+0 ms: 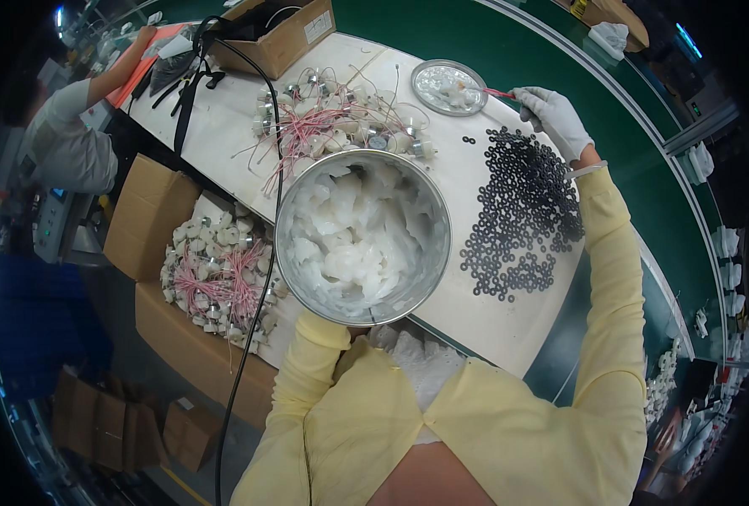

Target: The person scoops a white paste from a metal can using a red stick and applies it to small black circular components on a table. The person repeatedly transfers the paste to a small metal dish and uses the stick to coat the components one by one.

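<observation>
A large round metal tin [429, 287], filled with thick white grease [353, 244], is raised close in front of me with its mouth facing up. My left forearm [311, 350] runs beneath it and appears to hold it up; the tin hides my left fingers. At the far right, my right hand [555, 118] in a white glove is closed on a thin red-handled tool [496, 92]. Its tip reaches over a round metal lid [425, 101] lying on the table, with whitish grease smeared on it. Many small black rings [518, 207] are spread just nearer than that hand.
Small motors with pink wires [324, 118] lie piled behind the tin. More fill an open cardboard box [147, 211] at left. A black cable [256, 337] hangs beside the tin. Another carton [281, 42] stands at the back; a person [71, 143] works at far left.
</observation>
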`<state>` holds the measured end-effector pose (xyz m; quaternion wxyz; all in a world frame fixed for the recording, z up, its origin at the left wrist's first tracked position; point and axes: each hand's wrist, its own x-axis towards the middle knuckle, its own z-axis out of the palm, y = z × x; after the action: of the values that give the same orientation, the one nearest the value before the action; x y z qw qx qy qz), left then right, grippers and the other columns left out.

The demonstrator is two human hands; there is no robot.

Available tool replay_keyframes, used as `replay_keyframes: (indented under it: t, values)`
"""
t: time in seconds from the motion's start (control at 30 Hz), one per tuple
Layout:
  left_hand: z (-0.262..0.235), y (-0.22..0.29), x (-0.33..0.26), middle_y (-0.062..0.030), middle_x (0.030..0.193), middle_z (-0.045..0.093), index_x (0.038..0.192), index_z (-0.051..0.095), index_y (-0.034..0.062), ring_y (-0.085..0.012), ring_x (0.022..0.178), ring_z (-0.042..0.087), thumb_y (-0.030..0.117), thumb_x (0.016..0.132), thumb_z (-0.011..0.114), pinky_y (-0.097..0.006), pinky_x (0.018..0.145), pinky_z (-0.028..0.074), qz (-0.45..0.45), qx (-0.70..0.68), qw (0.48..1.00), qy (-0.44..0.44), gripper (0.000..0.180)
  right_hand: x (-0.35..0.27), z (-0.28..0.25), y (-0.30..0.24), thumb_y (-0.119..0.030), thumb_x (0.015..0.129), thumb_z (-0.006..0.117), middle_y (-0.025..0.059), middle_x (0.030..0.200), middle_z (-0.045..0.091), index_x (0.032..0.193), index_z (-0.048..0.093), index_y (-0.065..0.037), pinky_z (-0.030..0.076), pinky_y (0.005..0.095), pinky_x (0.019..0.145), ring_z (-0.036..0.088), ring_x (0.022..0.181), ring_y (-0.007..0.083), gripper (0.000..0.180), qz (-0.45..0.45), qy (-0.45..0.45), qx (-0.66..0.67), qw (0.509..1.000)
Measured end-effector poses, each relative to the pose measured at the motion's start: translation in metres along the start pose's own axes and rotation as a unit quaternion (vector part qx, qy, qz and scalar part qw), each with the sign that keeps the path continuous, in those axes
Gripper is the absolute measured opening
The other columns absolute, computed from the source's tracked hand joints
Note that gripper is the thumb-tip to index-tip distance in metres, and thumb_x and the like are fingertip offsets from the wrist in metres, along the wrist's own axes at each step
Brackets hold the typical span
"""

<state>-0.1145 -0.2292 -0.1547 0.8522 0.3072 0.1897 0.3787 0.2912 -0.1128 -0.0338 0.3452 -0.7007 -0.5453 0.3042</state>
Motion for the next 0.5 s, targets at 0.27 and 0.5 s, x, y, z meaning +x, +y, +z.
replay_keyframes:
  t: [0.27, 0.5]
  values:
    - [-0.003, -0.002, 0.0, -0.0119, 0.142, 0.054, 0.142, 0.049, 0.0065, -0.0268, 0.131, 0.048, 0.059, 0.098, 0.044, -0.043, 0.111, 0.038, 0.006, -0.006, 1.0, 0.009, 0.069, 0.003, -0.004, 0.01, -0.028, 0.1, 0.061, -0.0024, 0.072, 0.063, 0.115, 0.071, -0.002, 0.036, 0.0205, 0.05, 0.044, 0.055, 0.0037, 0.032, 0.003, 0.005, 0.043, 0.999]
    - [0.002, -0.001, 0.002, -0.0125, 0.142, 0.053, 0.143, 0.047, 0.0052, -0.0266, 0.132, 0.047, 0.059, 0.099, 0.043, -0.043, 0.112, 0.037, 0.013, -0.005, 1.0, 0.012, 0.069, 0.008, 0.002, 0.018, -0.03, 0.1, 0.061, 0.0015, 0.079, 0.068, 0.118, 0.07, -0.001, 0.045, 0.0236, 0.06, 0.056, 0.066, 0.0091, 0.035, -0.012, 0.007, -0.021, 1.0]
